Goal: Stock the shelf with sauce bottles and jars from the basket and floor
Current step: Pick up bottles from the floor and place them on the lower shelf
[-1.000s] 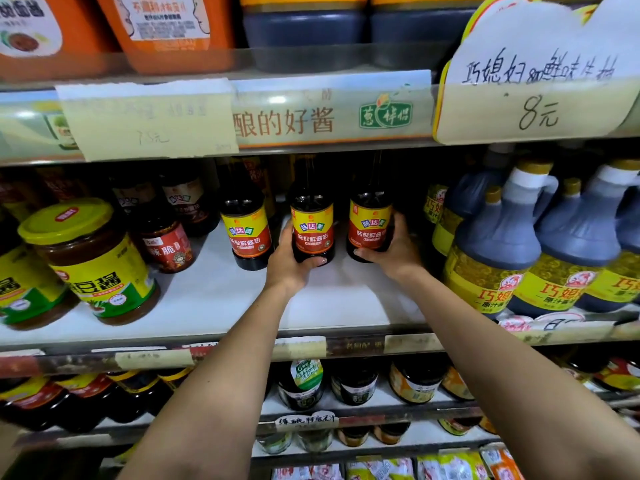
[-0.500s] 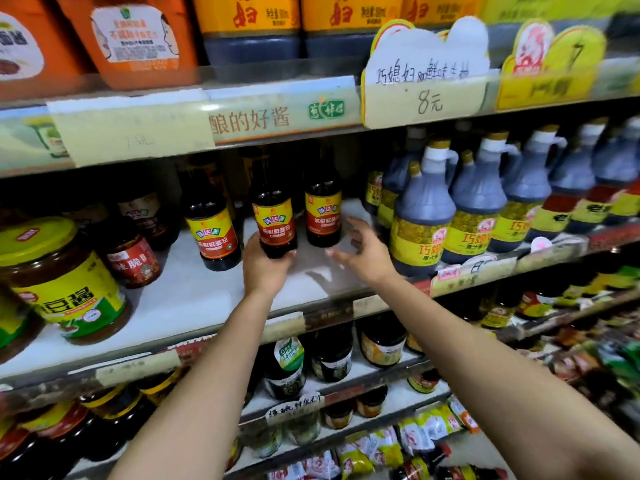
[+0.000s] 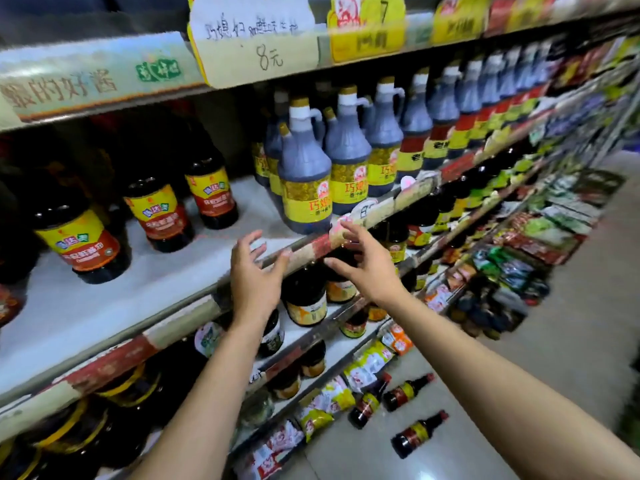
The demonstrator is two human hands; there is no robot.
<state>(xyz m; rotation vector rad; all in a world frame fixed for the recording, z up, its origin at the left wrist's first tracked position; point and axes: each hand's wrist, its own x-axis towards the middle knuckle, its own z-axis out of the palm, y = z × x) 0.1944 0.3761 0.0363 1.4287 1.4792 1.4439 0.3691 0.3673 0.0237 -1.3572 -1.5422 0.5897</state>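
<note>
Sauce bottles (image 3: 211, 199) released, left hand (image 3: 254, 275), right hand (image 3: 369, 265) withdrawn

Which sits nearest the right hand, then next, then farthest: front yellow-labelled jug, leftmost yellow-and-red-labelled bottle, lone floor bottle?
From the right hand:
1. front jug, just above-left, at the shelf edge.
2. leftmost bottle, far left, same shelf.
3. floor bottle, well below, lying down.

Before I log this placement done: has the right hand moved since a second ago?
Yes. The right hand has pulled back off the bottle, out past the shelf edge.

floor bottles (image 3: 407, 392) — labels too blurred to read; far shelf goods (image 3: 568, 76) smeared
</note>
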